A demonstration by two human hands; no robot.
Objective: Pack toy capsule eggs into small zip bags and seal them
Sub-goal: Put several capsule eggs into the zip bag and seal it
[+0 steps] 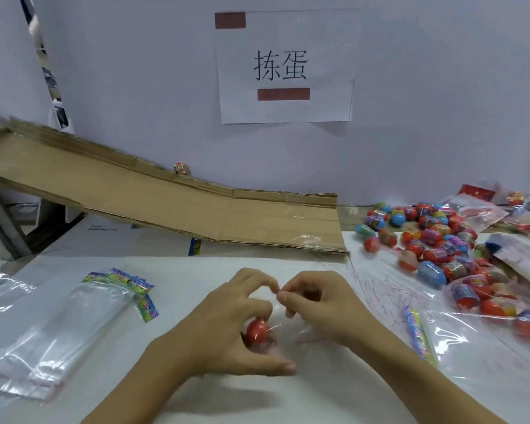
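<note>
My left hand (227,322) is curled around a red capsule egg (257,332) that sits inside a small clear zip bag (291,324) in the middle of the white table. My right hand (322,304) pinches the top edge of that bag between thumb and fingers, close to my left fingertips. A loose heap of red, blue and pink capsule eggs (435,240) lies at the right. A stack of empty clear bags (52,338) rests at the left, with colourful header cards (129,286) beside it.
A cardboard ramp (178,203) slopes down from the far left to the table's middle, with one egg (181,169) behind its rim. Filled bags of eggs (490,298) lie at the right. A colourful strip (416,335) lies near my right forearm. A paper sign (285,65) hangs on the wall.
</note>
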